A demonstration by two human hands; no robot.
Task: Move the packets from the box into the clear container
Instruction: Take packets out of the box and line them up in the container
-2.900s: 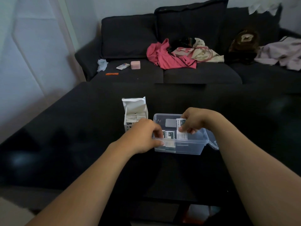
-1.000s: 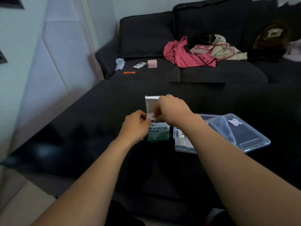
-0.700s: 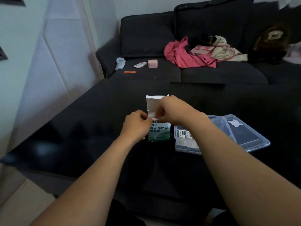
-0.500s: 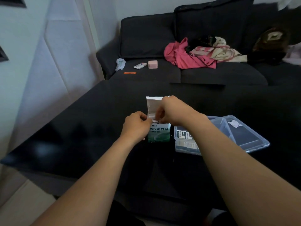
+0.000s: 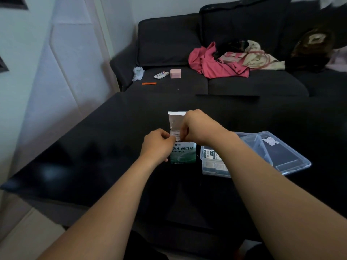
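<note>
A white and green box stands upright on the black table, its top flap raised. My left hand grips the box's left side near the top. My right hand reaches into the open top, fingers pinched on white packets that stick up out of the opening. Right of the box sits the clear container, with several packets lying flat in it; my right forearm covers part of it. Its hinged lid lies open to the right.
A dark sofa stands behind the table with pink and beige clothes, a small pink case, a flat packet, a white tissue and an orange strip. A white wall runs along the left.
My right hand left the clear container and went to the box's open top. My left hand shifted from the container's rim to the box. The view swung left; since then both hands barely move.
</note>
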